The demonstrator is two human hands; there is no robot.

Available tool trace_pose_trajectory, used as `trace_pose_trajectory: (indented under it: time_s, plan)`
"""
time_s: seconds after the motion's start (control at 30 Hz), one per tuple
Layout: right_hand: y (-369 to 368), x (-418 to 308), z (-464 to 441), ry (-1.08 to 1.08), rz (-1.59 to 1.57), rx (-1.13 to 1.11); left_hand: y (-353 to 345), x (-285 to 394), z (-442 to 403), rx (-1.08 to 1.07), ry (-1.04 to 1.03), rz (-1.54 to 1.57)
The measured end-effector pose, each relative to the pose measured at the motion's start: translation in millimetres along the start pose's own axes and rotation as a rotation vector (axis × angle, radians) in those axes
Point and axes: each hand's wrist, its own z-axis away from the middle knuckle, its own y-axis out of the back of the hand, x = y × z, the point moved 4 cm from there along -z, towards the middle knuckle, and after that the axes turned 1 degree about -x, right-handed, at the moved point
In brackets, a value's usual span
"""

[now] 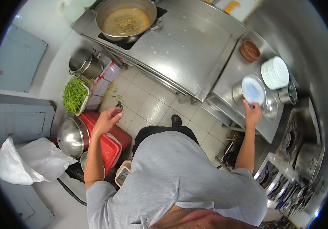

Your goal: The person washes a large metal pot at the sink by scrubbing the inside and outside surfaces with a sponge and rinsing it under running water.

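Note:
My left hand (109, 119) is raised on the left, above the red bin, with its fingers pinched on a small dark thing (119, 105) too small to name. Out to the right, my right hand (253, 112) is closed on a short dark handle (251, 106) at the near rim of a round metal pot (238, 92). Something white and bluish (253, 90) shows at the top of that pot. Whether the handle belongs to the pot or to a tool in it, I cannot tell. A shiny metal bowl (270, 108) sits just right of my right hand.
Stacked white plates (275, 73) and a brown bowl (250, 50) stand on the right counter. A large pan (126, 21) with brownish liquid sits on the stove top. Leafy greens (75, 94) fill a tub beside the red bin (110, 147). Tiled floor (154, 107) shows between.

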Motion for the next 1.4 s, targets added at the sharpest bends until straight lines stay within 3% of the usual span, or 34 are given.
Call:
trace_pose_trajectory:
  time_s: [0.13,0.47,0.67,0.83,0.93,1.03,1.13,1.2,1.33,1.4]
  plan:
    - [-17.8,-44.5,-25.0,-0.107,-0.079,-0.064,53.4,6.0,-52.4,-0.017,0.034,0.016]
    - [-141.0,-222.1,-76.7,-0.061,-0.124,-0.039,189.5,10.6,-208.4,-0.085,-0.183,-0.053]
    - [-225.0,-306.1,-118.7,-0.022,-0.143,-0.021,247.2,33.2,-271.3,-0.131,-0.207,-0.113]
    - [-285.0,-323.7,-142.3,0.121,-0.101,0.034,267.6,49.6,-302.6,-0.104,-0.213,-0.142]
    - [-285.8,-338.4,-160.6,0.009,-0.017,-0.198,274.1,49.4,-302.5,-0.055,-0.185,-0.121]
    - [-233.1,-387.3,-197.2,-0.083,0.202,-0.432,283.3,57.2,-296.8,-0.046,-0.1,-0.09]
    - [-267.8,-371.8,-238.9,0.263,0.022,-0.296,279.8,56.4,-306.2,-0.05,-0.102,-0.033]
    - [-299.8,-371.5,-251.6,0.34,0.233,-0.418,277.8,63.4,-320.1,-0.07,-0.107,-0.033]
    - [-355.8,-351.4,-256.2,0.285,0.379,-0.644,265.5,87.2,-354.2,-0.163,-0.19,-0.062]
    - [-363.3,-340.7,-267.9,0.29,0.342,-0.656,260.9,107.3,-368.6,-0.184,-0.258,-0.077]
